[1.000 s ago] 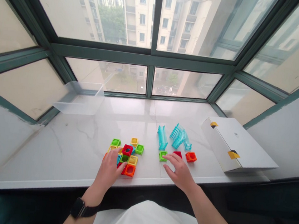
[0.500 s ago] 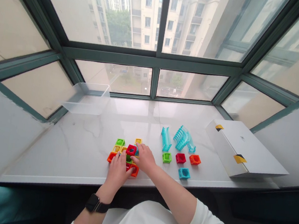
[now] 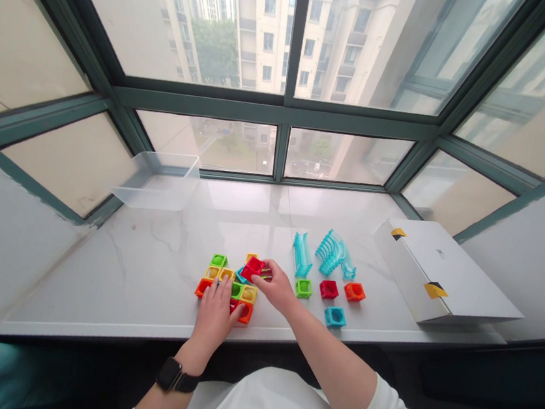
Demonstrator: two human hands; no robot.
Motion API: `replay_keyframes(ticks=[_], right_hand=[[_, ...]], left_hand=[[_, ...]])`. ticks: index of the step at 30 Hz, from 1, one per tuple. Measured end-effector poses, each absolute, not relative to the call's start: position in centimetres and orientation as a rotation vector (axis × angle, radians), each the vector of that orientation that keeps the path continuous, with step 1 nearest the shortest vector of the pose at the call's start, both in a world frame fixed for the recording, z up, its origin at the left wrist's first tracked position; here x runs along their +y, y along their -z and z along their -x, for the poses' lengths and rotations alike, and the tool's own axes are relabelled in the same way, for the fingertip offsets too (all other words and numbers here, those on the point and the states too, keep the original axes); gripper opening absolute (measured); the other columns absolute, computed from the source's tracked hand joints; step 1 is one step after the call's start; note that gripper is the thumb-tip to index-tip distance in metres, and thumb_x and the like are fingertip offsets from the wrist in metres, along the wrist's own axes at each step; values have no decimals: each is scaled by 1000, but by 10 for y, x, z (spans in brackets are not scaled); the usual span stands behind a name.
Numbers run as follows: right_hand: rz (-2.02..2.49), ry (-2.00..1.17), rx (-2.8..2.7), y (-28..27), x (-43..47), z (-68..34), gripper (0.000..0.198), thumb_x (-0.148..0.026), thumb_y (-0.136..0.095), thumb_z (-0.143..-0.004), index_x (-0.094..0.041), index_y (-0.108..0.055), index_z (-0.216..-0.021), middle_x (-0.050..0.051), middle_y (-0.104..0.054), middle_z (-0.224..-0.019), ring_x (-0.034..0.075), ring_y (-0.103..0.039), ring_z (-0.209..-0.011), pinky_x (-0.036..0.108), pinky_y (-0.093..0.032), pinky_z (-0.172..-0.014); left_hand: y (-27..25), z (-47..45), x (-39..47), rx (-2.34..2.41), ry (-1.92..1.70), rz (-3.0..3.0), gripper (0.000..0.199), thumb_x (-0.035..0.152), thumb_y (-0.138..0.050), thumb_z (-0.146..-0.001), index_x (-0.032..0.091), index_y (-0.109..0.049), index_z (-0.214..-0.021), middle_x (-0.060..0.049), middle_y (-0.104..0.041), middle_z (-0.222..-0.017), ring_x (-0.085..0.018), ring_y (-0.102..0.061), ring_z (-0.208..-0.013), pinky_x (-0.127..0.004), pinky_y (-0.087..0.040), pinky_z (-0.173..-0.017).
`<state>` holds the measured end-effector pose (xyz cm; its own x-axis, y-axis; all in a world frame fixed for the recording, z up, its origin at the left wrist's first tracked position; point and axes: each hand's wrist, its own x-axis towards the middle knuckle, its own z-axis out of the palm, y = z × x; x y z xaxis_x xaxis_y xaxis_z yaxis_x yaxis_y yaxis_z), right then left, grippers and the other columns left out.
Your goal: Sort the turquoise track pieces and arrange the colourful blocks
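Note:
My right hand [image 3: 278,289] pinches a red cube block [image 3: 252,268] between thumb and fingertips, tilted over the far right part of a cluster of coloured cube blocks. A bit of green shows by its fingers, too hidden to name. My left hand [image 3: 214,313] lies over the near left of the cluster, fingers stretched out and thumb spread to the right, touching the blocks. Around it show a green block [image 3: 219,261], an orange block [image 3: 203,287], a yellow block [image 3: 248,294] and another orange block [image 3: 245,314]. A blue block [image 3: 241,274] is partly covered by the held red one.
To the right stand a loose green block [image 3: 303,289], red block [image 3: 328,290], orange block [image 3: 354,292] and blue block [image 3: 336,317]. Behind them lie clear blue track pieces [image 3: 302,255]. A clear plastic bin [image 3: 160,195] is at back left, a white box [image 3: 446,277] at right.
My right hand has lifted the red block off the cluster and moved it slightly right and away, uncovering a yellow block. My left hand has stayed in place.

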<state>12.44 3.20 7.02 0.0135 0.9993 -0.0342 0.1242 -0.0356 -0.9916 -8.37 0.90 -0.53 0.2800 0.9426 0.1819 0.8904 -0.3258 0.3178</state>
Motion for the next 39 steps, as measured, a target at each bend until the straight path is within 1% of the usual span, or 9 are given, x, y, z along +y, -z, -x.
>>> replay_keyframes(ticks=[4, 6, 9, 11, 14, 18, 24, 31, 39], right_hand=[[1309, -1102, -1313, -85, 0, -152, 42, -39, -81, -83, -24, -63, -117, 6, -74, -117, 24, -74, -105, 43, -61, -97], [1316, -1008, -1317, -88, -18, -170, 45, -40, -81, -84, -27, -62, -123, 6, -71, -125, 24, -72, -111, 44, -60, -101], [1292, -950, -1331, -92, -42, -196, 44, -40, -78, -89, -30, -60, -127, 7, -67, -130, 25, -71, -115, 43, -62, -100], [1271, -919, -1352, -97, -54, -209, 42, -38, -77, -91, -31, -60, -129, 7, -65, -135, 25, -70, -119, 44, -61, -103], [1269, -826, -1411, -107, -68, -222, 41, -37, -76, -93, -33, -61, -131, 9, -61, -141, 28, -64, -128, 45, -60, -105], [1279, -696, -1516, -122, -79, -227, 39, -34, -72, -96, -33, -62, -134, 10, -58, -144, 30, -59, -136, 42, -63, -101], [1254, -598, -1663, -135, -84, -220, 39, -28, -72, -96, -33, -63, -133, 9, -62, -141, 30, -59, -135, 49, -56, -110], [1220, -677, -1647, -142, -80, -209, 44, -31, -75, -93, -32, -62, -135, 9, -68, -132, 30, -65, -126, 46, -60, -103], [1237, -725, -1622, -140, -80, -207, 41, -37, -79, -91, -31, -66, -129, 7, -73, -125, 27, -71, -114, 41, -61, -98]], left_hand=[[-8, 78, 7, 1698, -663, -2212, 61, 46, -54, -99, 14, -54, -151, -20, -46, -164, -43, -36, -155, -68, -26, -125], [-23, 72, 5, 1578, -802, -2090, 56, 48, -51, -102, 19, -57, -148, -18, -49, -162, -39, -38, -155, -65, -26, -127], [-50, 59, -1, 1287, -895, -1813, 48, 51, -50, -104, 25, -59, -144, -13, -60, -151, -31, -52, -144, -53, -39, -123], [-66, 47, -6, 1120, -909, -1577, 47, 55, -54, -103, 25, -61, -139, -14, -66, -142, -29, -60, -135, -49, -45, -118], [-85, 28, -13, 903, -884, -1316, 48, 56, -60, -100, 23, -61, -135, -15, -69, -134, -29, -65, -126, -48, -49, -113], [-105, 8, -20, 700, -829, -1184, 53, 54, -70, -96, 23, -60, -138, -15, -68, -134, -30, -66, -124, -49, -52, -109], [-126, -6, -24, 589, -761, -1087, 57, 40, -83, -88, 26, -61, -139, -14, -64, -144, -30, -63, -131, -45, -53, -107], [-135, -9, -28, 691, -821, -923, 53, 36, -91, -79, 21, -69, -125, -12, -73, -126, -27, -68, -118, -39, -54, -102], [-136, -8, -29, 656, -769, -819, 51, 33, -92, -78, 21, -61, -116, -7, -77, -107, -20, -73, -99, -31, -55, -89]])
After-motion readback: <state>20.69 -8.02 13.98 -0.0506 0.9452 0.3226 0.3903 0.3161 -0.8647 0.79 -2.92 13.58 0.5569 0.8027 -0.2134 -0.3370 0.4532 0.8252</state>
